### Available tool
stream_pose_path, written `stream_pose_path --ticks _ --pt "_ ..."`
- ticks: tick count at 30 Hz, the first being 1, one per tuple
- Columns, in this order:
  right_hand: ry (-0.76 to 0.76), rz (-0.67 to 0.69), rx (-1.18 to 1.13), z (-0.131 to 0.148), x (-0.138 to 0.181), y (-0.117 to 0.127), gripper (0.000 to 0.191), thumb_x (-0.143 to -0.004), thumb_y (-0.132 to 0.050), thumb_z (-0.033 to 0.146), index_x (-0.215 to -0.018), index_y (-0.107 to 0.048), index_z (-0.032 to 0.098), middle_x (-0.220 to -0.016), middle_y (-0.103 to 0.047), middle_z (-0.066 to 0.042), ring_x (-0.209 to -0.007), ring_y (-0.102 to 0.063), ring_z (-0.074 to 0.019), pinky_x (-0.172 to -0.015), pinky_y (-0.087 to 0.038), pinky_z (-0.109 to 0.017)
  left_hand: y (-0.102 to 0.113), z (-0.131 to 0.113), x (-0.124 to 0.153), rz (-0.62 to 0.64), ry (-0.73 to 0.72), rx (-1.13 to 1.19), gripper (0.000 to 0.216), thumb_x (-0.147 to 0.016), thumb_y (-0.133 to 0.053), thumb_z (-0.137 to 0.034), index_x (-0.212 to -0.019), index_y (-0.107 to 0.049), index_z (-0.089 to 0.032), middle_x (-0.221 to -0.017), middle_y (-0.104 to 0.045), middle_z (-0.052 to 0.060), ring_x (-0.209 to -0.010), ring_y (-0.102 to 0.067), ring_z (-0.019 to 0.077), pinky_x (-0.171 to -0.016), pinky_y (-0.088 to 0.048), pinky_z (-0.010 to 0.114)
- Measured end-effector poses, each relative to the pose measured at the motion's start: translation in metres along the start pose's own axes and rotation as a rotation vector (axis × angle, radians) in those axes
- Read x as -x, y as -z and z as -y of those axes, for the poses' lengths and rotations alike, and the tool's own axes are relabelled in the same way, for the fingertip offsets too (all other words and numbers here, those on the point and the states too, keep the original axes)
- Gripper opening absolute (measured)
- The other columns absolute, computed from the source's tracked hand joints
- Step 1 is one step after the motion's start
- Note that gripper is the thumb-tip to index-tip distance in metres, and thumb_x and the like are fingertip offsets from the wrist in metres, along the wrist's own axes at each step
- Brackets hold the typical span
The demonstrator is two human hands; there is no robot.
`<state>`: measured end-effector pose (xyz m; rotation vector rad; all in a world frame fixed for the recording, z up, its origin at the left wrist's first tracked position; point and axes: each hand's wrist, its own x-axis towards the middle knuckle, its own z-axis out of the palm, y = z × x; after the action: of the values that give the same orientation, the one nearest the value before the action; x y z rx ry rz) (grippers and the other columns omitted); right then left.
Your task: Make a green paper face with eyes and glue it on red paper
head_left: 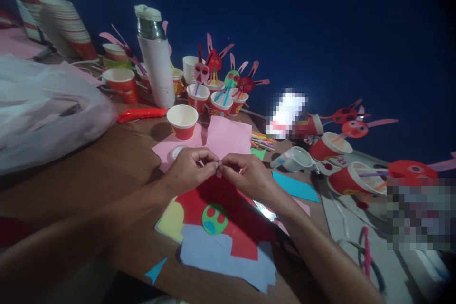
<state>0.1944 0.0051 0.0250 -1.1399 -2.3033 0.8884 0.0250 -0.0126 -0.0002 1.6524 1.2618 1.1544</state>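
Observation:
My left hand point(190, 168) and my right hand point(245, 171) meet above the sheets, thumbs and forefingers pinched together on a small pink piece of paper point(219, 173), mostly hidden by the fingertips. Below them lies red paper point(245, 242), and on it a green paper disc point(214, 218) with red eye spots and a blue patch. Pale grey-blue paper point(206, 249) and yellow paper point(171, 218) lie around it. A pink sheet point(230, 135) is just beyond my hands. Partly covered by my right forearm is a shiny metal blade point(264, 210).
Several paper cups point(182, 123) stand behind, some holding paper rabbit-like faces point(232, 78) on straws. A white flask point(156, 66), a red-handled cutter point(142, 114) and a plastic bag point(53, 114) are leftward. Blue paper point(295, 186) and a clear container point(297, 159) lie rightward.

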Motion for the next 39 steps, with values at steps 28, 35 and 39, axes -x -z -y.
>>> stream_pose_path --ticks 28,35,39 --pt "0.048 -0.068 0.165 -0.004 -0.001 -0.001 0.016 -0.079 -0.049 0.015 -0.072 -0.063 0.018 -0.066 -0.063 0.001 -0.06 -0.051 -0.0097 -0.055 -0.029 -0.021 -0.006 -0.001 -0.003 -0.003 0.321 0.351 0.015 -0.061 -0.064 -0.017 -0.074 -0.058 -0.013 -0.05 -0.059 -0.005 -0.044 -0.054 0.0061 -0.044 -0.042 0.015" --pt "0.056 -0.114 0.235 -0.004 -0.001 -0.003 0.015 -0.079 -0.05 0.015 -0.069 -0.062 0.018 -0.062 -0.061 0.002 -0.058 -0.049 -0.0093 -0.055 -0.029 -0.021 -0.005 -0.004 -0.003 -0.013 0.333 0.403 0.02 -0.062 -0.068 -0.02 -0.075 -0.052 -0.014 -0.05 -0.059 -0.006 -0.045 -0.054 0.0061 -0.045 -0.043 0.015" --pt "0.059 -0.119 0.262 -0.003 0.0 -0.004 0.015 -0.078 -0.051 0.015 -0.067 -0.061 0.018 -0.063 -0.062 0.002 -0.057 -0.049 -0.0094 -0.054 -0.029 -0.021 -0.004 -0.003 -0.003 -0.013 0.335 0.348 0.014 -0.063 -0.066 -0.019 -0.07 -0.056 -0.013 -0.049 -0.059 -0.005 -0.045 -0.055 0.0064 -0.045 -0.043 0.015"
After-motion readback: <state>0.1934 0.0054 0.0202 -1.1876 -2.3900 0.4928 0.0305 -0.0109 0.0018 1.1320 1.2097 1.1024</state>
